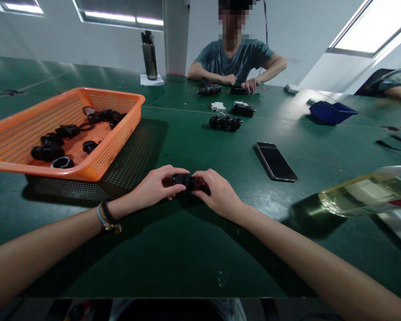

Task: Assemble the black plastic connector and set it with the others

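Observation:
Between my two hands, low over the green table [173, 263], is a small black ribbed part [184, 180]; its exact kind is hard to make out. My left hand [158, 183] pinches its left end between thumb and fingers. On the opposite end, the fingers of my right hand [215, 189] close round the part, and they hide some of it. To the left stands an orange perforated basket [108, 165] with several black round parts [48, 151] inside. Beyond my hands a row of joined black round parts [225, 122] lies on the table.
Right of my hands lies a phone [276, 162], with a bottle of yellowish liquid [370, 191] beyond it. A blue bin [333, 112] sits farther back. Opposite, a person [235, 60] rests both arms near a power drill [209, 89]. A dark drinking bottle [149, 55] stands upright.

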A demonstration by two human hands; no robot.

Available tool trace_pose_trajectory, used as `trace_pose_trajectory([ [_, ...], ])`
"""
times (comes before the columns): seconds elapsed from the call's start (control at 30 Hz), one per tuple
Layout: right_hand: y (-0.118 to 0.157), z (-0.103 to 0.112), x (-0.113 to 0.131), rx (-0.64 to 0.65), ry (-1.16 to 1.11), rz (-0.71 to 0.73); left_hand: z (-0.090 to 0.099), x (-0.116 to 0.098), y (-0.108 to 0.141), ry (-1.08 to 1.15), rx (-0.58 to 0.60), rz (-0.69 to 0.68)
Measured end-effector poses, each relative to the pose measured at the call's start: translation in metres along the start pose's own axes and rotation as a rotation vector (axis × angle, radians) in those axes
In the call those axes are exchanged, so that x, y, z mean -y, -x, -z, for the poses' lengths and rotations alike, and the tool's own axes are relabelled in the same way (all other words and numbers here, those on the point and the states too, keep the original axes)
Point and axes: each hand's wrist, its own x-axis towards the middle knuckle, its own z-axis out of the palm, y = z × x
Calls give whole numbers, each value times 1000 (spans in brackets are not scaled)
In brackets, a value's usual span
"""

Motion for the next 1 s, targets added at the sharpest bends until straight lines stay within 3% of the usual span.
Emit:
trace_pose_trajectory([
  [1.0,0,1,1,30,28,-28,0,1,0,-1,-1,-14],
])
